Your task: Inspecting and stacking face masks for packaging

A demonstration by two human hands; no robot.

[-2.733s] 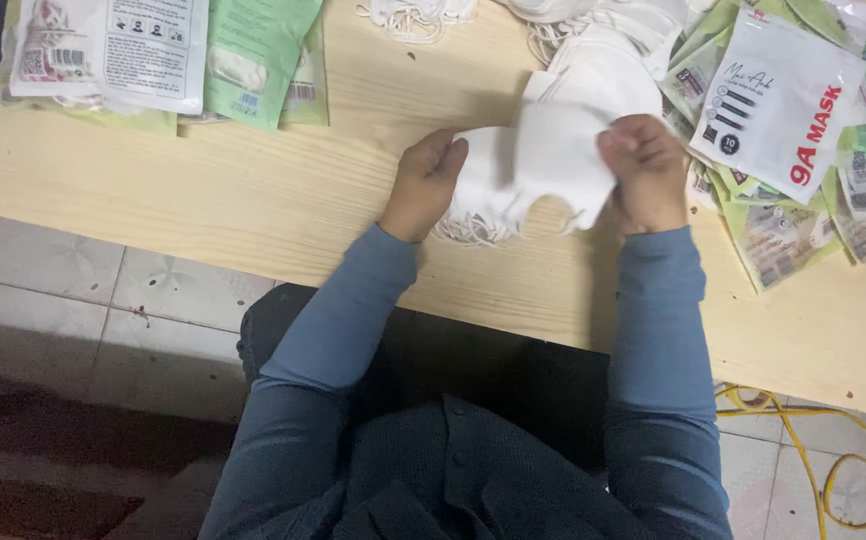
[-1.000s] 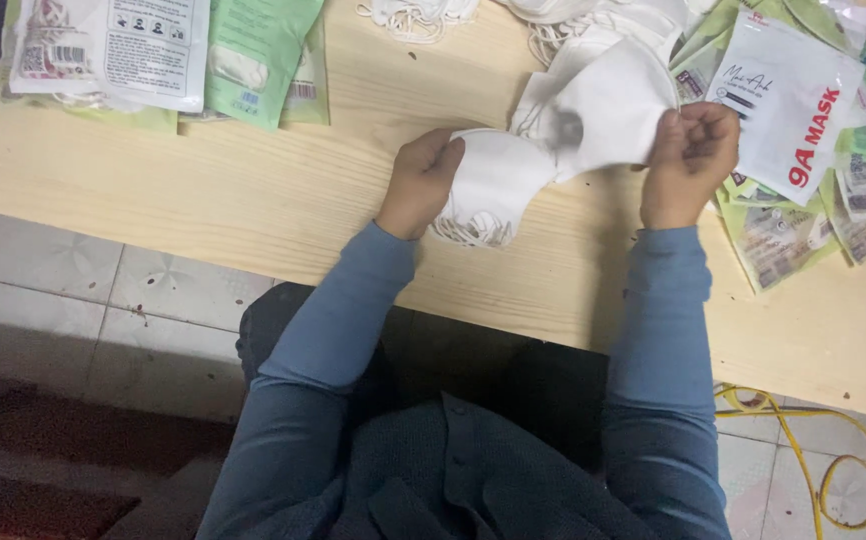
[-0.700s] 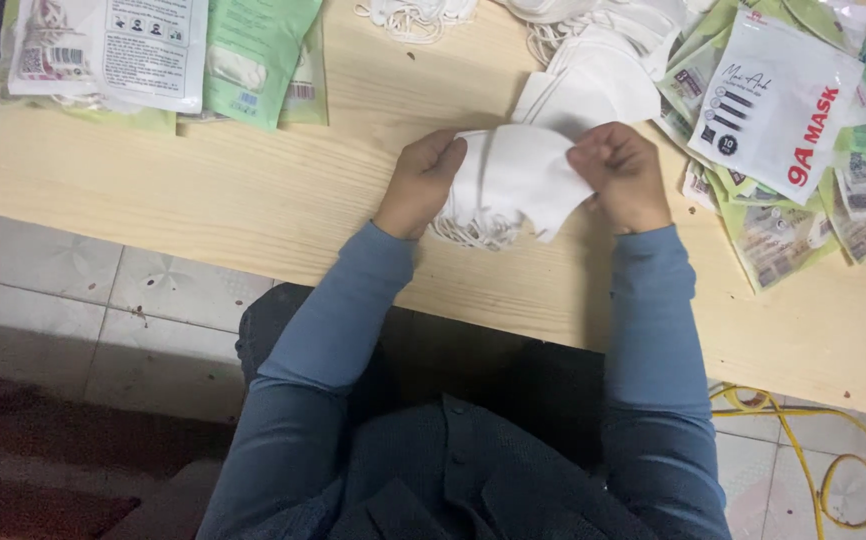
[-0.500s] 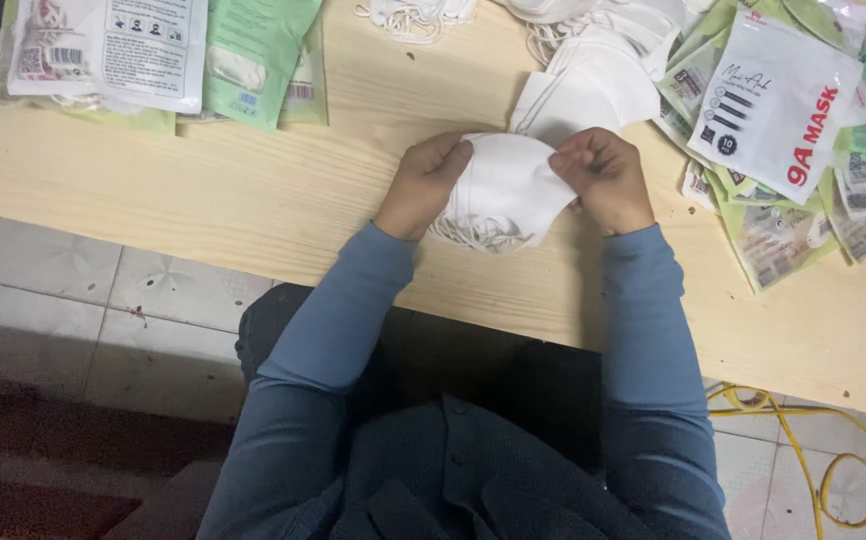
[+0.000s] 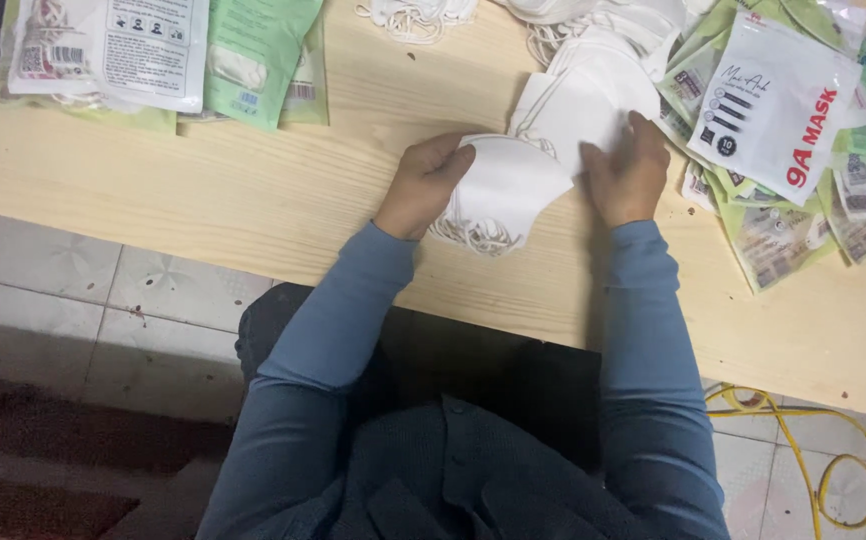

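The left hand (image 5: 421, 186) held a small stack of folded white face masks (image 5: 501, 190) near the middle of the pale wooden table (image 5: 203, 200), thumb on top and fingers curled under its nine-o'clock edge, so the hand was closed on the stack. White ear loops (image 5: 473, 236) spilled from the stack at six o'clock. The right hand (image 5: 625, 170) lay at three o'clock of the stack, palm down and fingers spread loosely on the loose pile of white masks (image 5: 593, 90) that sat at one o'clock; whether it pinched a mask there could not be told.

At three o'clock of the right hand lay a heap of printed mask pouches (image 5: 778, 100), white and pale green. More filled pouches (image 5: 113, 45) lay at the far ten-o'clock corner of the table. A yellow cable (image 5: 813, 440) coiled on the tiled floor at five o'clock.

To stack well, it seemed best to take one mask at a time, square its folded edge against the stack, tuck the loops beneath, and keep the left thumb pressing so nothing fanned out.
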